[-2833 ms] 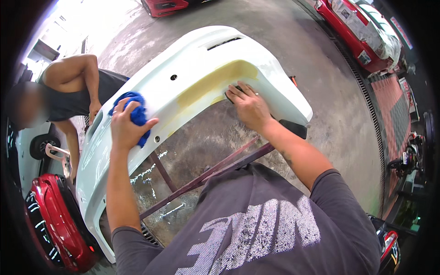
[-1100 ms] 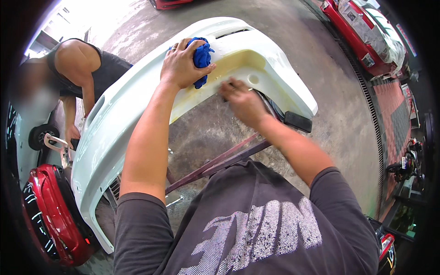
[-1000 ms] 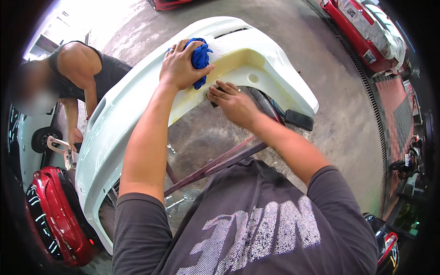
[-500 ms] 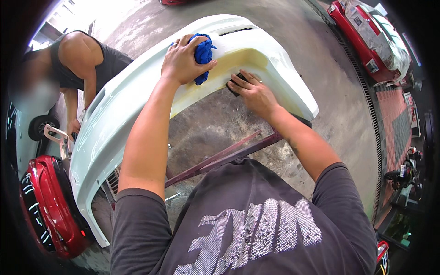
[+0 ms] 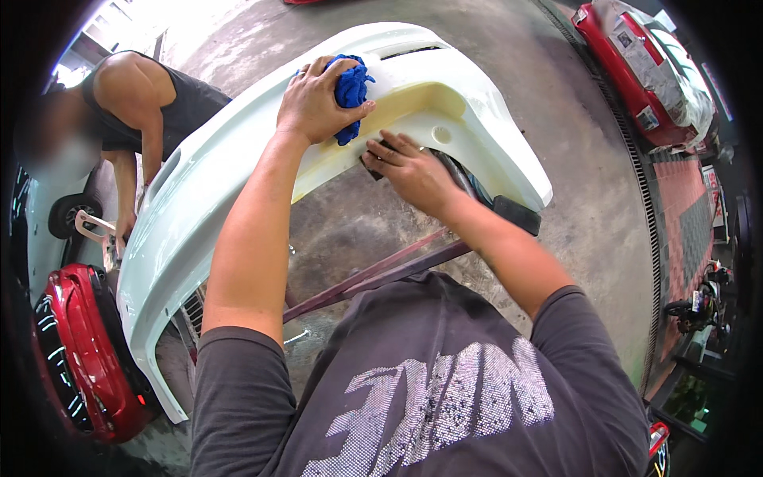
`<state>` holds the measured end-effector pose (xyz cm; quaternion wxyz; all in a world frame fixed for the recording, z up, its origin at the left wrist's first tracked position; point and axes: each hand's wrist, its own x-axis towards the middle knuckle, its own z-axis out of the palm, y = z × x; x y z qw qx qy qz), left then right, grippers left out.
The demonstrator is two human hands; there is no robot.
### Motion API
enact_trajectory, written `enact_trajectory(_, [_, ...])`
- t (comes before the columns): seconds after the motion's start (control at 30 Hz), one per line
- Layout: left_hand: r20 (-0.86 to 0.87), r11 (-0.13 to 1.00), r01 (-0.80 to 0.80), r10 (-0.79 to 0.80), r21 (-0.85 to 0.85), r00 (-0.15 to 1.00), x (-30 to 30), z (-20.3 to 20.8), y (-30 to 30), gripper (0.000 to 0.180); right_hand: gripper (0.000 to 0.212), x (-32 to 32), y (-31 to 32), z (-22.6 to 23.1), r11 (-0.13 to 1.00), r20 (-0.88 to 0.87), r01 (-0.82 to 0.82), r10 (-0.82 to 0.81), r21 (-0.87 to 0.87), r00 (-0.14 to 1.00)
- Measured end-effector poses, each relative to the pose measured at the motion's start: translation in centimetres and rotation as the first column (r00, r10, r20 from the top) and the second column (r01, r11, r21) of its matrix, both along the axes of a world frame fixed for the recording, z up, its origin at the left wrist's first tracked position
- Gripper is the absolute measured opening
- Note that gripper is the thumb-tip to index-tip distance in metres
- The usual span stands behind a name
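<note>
A white car bumper (image 5: 214, 187) curves across the space before me, with a yellowish, sanded-looking recess near its right end. My left hand (image 5: 312, 102) is closed on a crumpled blue cloth (image 5: 351, 97) and rests on the bumper's upper face beside that recess. Under the fingers of my right hand (image 5: 409, 171) is a small black pad (image 5: 372, 165), pressed to the recess's near lower edge. The hand covers most of the pad, so its exact kind does not show.
A dark red stand bar (image 5: 381, 270) runs below the bumper, with a black padded end (image 5: 517, 215). At left a person (image 5: 135, 95) bends over the bumper's far side. A red car (image 5: 87, 350) stands at lower left, and a partly paper-covered red bumper (image 5: 636, 71) at upper right.
My right hand has slid left along the recess's lower edge with the black pad, uncovering a round dimple in the bumper. My left hand stays on the blue cloth at nearly the same spot.
</note>
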<state>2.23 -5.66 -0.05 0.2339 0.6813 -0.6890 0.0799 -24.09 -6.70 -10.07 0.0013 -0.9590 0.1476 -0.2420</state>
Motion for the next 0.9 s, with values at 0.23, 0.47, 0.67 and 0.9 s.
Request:
enact_trajectory(0.23, [-0.020, 1.000, 0.016, -0.016, 0.005, 1.000, -0.1, 0.0, -0.4, 0.081, 0.050, -0.8, -0.5, -1.3, 0.997, -0.022, 0.067, -0.068, -0.050, 0.997])
enact_trajectory(0.47, [-0.019, 1.000, 0.011, -0.012, -0.016, 1.000, 0.1, 0.0, 0.0, 0.082, 0.049, -3.2, -4.0, -0.1, 0.977, -0.046, 0.213, -0.212, 0.017, 0.976])
enact_trajectory(0.67, [-0.024, 1.000, 0.008, -0.009, -0.016, 1.000, 0.5, -0.1, -0.1, 0.083, 0.047, 1.7, 1.3, 0.0, 0.998, -0.031, 0.059, -0.060, -0.014, 0.998])
enact_trajectory(0.9, [-0.050, 1.000, 0.027, -0.027, -0.002, 0.998, -0.1, 0.3, -0.1, 0.084, 0.047, -0.1, 0.0, 0.3, 0.976, -0.100, 0.211, -0.205, 0.047, 0.974])
